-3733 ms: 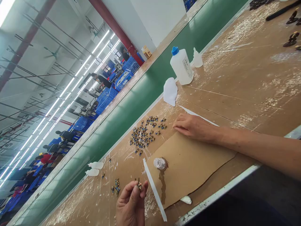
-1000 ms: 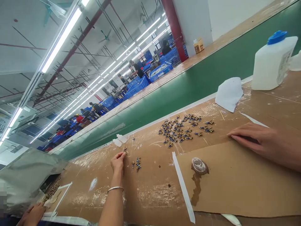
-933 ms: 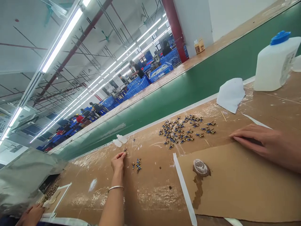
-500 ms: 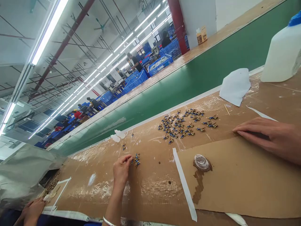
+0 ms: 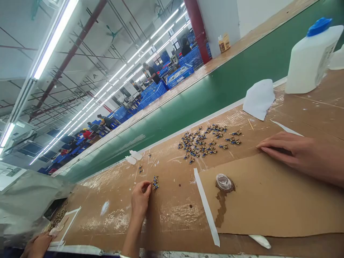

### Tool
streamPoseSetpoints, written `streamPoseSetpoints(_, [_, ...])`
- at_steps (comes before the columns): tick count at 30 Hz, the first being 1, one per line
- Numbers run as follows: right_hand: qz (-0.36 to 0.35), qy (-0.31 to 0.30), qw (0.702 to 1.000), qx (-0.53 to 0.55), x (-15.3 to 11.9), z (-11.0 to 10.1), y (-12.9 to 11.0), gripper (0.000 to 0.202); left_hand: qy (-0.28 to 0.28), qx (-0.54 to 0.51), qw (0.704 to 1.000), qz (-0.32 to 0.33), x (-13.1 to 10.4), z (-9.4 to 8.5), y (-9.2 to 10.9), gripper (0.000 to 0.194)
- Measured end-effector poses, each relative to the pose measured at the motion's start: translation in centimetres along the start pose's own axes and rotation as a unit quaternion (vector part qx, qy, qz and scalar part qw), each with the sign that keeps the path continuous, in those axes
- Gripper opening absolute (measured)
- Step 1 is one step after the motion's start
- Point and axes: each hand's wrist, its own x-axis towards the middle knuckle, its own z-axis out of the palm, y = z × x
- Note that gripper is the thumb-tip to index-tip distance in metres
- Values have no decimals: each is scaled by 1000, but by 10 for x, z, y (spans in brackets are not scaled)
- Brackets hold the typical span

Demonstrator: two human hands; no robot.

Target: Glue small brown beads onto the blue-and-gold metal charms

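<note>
Just the one head cam here, tilted hard and looking forward and down across the table [image 5: 174, 218] from close up. The factory hall stretches away toward 11 o'clock.

Over the last second the left hand [image 5: 141, 199], low in the frame's middle, draws back from the tiny pair of blue and gold parts [image 5: 140, 168] farther up the table and now pinches at the nearer small cluster [image 5: 155, 182], fingertips curled together just beside it.
</note>
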Motion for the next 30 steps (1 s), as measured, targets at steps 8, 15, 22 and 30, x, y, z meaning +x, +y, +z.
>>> streamPoseSetpoints(8, [23,-16,1000,8,-3,5,4,28,49,-197,979,-25,-44,-7,31,34])
streamPoseSetpoints(15, [14,-59,998,5,-1,-3,-5,29,-12,-273,958,-84,-79,6,80,33])
streamPoseSetpoints(22, [25,-77,997,-4,4,-13,-15,26,-173,-132,974,69,-86,36,165,31])
streamPoseSetpoints(30, [32,-91,995,-11,5,-18,-19,24,-208,24,961,178,-72,63,216,23])
